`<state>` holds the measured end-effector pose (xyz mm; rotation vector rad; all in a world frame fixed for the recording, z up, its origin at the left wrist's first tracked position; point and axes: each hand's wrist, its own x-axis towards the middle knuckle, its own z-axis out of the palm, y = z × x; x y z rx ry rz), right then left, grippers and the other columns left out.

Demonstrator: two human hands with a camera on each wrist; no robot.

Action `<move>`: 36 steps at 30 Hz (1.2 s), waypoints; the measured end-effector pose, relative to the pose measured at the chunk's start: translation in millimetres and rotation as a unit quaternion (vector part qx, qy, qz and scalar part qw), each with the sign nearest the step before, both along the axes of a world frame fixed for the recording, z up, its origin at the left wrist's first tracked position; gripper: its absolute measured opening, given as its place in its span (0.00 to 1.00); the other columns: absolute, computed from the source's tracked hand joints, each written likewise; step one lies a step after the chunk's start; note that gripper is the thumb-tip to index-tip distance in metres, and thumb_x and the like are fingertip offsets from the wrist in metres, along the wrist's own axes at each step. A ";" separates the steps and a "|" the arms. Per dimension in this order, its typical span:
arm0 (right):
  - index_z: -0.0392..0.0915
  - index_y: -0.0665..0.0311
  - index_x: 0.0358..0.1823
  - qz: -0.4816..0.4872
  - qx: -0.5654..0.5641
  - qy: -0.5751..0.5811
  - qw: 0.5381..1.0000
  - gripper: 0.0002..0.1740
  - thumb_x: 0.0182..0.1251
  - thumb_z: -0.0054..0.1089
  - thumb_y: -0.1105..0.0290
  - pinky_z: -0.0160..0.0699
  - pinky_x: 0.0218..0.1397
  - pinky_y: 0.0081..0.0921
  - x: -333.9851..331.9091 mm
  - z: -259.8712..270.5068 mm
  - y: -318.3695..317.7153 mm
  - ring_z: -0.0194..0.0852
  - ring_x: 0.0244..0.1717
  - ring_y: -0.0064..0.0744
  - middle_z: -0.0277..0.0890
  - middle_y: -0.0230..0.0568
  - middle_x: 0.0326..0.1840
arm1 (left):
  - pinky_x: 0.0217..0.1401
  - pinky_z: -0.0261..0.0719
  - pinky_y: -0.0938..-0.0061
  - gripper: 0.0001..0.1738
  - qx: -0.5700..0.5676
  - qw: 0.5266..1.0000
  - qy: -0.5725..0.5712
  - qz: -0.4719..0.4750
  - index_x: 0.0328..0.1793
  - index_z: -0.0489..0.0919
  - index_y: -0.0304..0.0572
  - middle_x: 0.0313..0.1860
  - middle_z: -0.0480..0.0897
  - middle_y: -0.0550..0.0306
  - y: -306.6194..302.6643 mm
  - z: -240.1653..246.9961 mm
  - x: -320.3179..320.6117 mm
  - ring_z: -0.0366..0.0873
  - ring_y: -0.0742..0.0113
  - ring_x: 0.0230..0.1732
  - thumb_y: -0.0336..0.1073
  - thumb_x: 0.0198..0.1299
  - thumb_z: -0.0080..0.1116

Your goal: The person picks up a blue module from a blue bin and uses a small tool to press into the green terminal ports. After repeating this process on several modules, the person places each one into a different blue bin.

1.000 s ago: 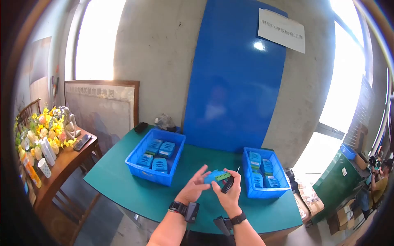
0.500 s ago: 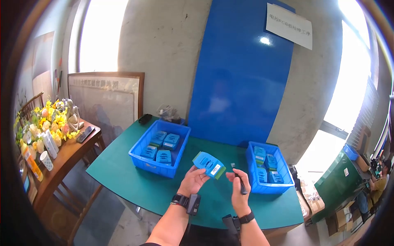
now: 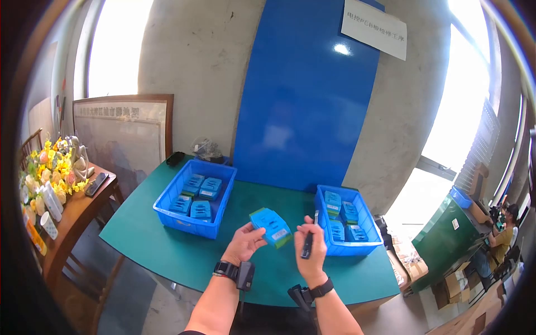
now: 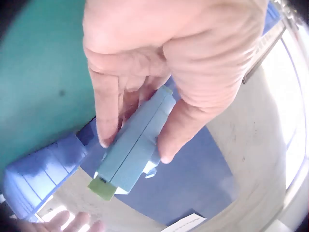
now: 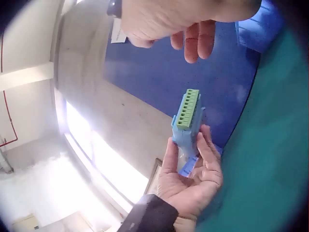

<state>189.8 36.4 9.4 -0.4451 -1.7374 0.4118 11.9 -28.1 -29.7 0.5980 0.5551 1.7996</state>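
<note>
In the head view my left hand (image 3: 241, 247) holds a blue module (image 3: 270, 224) by its near left side, above the table. Its slotted face with a white label is turned up, and green strips show at both ends. The left wrist view shows thumb and fingers pinching the blue case (image 4: 137, 140) across its thickness. A green terminal block (image 5: 188, 108) faces the right wrist camera. To the right, apart from the module, my right hand (image 3: 314, 255) grips a slim black-handled tool (image 3: 307, 245), pointing upward; its exact kind is unclear.
Blue plastic bins, one at left (image 3: 187, 224) and one at right (image 3: 357, 250), each carry several similar modules on the green table (image 3: 139, 234). A blue panel (image 3: 301, 95) stands behind. A side table (image 3: 72, 218) with flowers is at far left; a person (image 3: 502, 234) sits far right.
The module has turned from edge-on, terminal block showing, to slotted face up. My right hand has drawn away from it to the right, still holding the tool. The head view has shifted slightly.
</note>
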 end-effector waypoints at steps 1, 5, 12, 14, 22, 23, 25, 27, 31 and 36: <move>0.71 0.65 0.49 -0.014 0.061 -0.072 0.995 0.20 0.58 0.70 0.69 0.81 0.47 0.34 -0.6 5.8 -3.0 0.80 0.48 0.48 0.76 0.55 0.54 | 0.60 0.82 0.63 0.24 0.000 1.000 0.022 -0.004 0.63 0.69 0.31 0.57 0.78 0.49 1.7 0.7 2.7 0.80 0.57 0.55 0.25 0.61 0.61; 0.70 0.62 0.46 0.038 -0.031 -0.178 0.983 0.27 0.52 0.76 0.60 0.80 0.45 0.39 -4.1 8.7 -11.4 0.77 0.49 0.53 0.75 0.52 0.48 | 0.57 0.84 0.66 0.28 -0.016 0.996 0.087 -0.008 0.66 0.67 0.32 0.57 0.77 0.49 3.3 -4.7 2.5 0.79 0.60 0.56 0.27 0.60 0.63; 0.71 0.62 0.41 0.070 -0.041 -0.105 0.991 0.26 0.46 0.79 0.62 0.76 0.38 0.29 18.1 30.8 10.5 0.74 0.32 0.32 0.75 0.42 0.34 | 0.52 0.82 0.64 0.29 -0.024 0.998 0.047 -0.045 0.66 0.67 0.38 0.56 0.77 0.52 -3.6 0.7 0.5 0.80 0.60 0.54 0.39 0.62 0.64; 0.71 0.61 0.39 0.003 -0.042 -0.079 0.996 0.25 0.46 0.79 0.63 0.70 0.33 0.25 40.4 46.8 23.1 0.66 0.29 0.25 0.70 0.33 0.30 | 0.50 0.82 0.66 0.29 -0.058 0.996 0.063 -0.019 0.66 0.68 0.40 0.55 0.77 0.53 -7.0 2.1 -0.8 0.80 0.61 0.53 0.43 0.63 0.63; 0.74 0.65 0.33 -0.173 -0.264 -0.147 0.938 0.25 0.38 0.81 0.62 0.75 0.37 0.31 146.8 31.0 208.3 0.72 0.34 0.29 0.74 0.38 0.30 | 0.47 0.80 0.70 0.28 -0.133 0.988 0.038 0.068 0.63 0.70 0.44 0.51 0.77 0.58 5.8 -17.0 -3.0 0.78 0.65 0.48 0.47 0.61 0.64; 0.74 0.65 0.33 -0.167 -0.275 -0.161 0.933 0.25 0.37 0.80 0.63 0.75 0.37 0.31 147.0 34.7 216.9 0.72 0.34 0.31 0.75 0.39 0.31 | 0.47 0.80 0.71 0.28 -0.133 0.989 0.034 0.063 0.63 0.71 0.44 0.51 0.77 0.58 7.3 -12.9 -3.8 0.78 0.66 0.49 0.47 0.61 0.64; 0.72 0.65 0.32 -0.219 -0.211 -0.201 0.931 0.25 0.36 0.80 0.64 0.75 0.38 0.32 137.3 44.8 219.2 0.72 0.33 0.33 0.74 0.42 0.31 | 0.48 0.79 0.71 0.26 -0.133 0.989 0.045 0.040 0.62 0.71 0.44 0.52 0.76 0.59 5.8 -3.9 -2.4 0.77 0.67 0.49 0.46 0.62 0.63; 0.71 0.64 0.33 -0.229 -0.172 -0.236 0.929 0.26 0.37 0.79 0.64 0.75 0.40 0.34 134.1 35.6 244.6 0.73 0.34 0.38 0.74 0.44 0.32 | 0.48 0.79 0.71 0.25 -0.126 0.989 0.071 0.013 0.62 0.71 0.44 0.52 0.76 0.59 7.5 4.3 -3.1 0.77 0.67 0.49 0.45 0.63 0.63; 0.68 0.62 0.36 -0.261 -0.097 -0.324 0.904 0.27 0.38 0.78 0.65 0.74 0.47 0.39 117.1 16.2 257.3 0.74 0.40 0.47 0.74 0.47 0.34 | 0.44 0.81 0.73 0.19 -0.149 0.962 0.228 0.018 0.59 0.74 0.41 0.48 0.79 0.60 3.5 55.8 -25.4 0.80 0.70 0.43 0.40 0.65 0.61; 0.67 0.61 0.38 -0.256 -0.083 -0.374 0.887 0.27 0.42 0.78 0.65 0.73 0.48 0.43 105.5 12.3 271.1 0.74 0.44 0.51 0.74 0.47 0.37 | 0.39 0.82 0.73 0.16 -0.182 0.877 0.438 0.076 0.54 0.77 0.37 0.42 0.80 0.58 -4.2 107.0 -98.2 0.80 0.70 0.40 0.37 0.63 0.62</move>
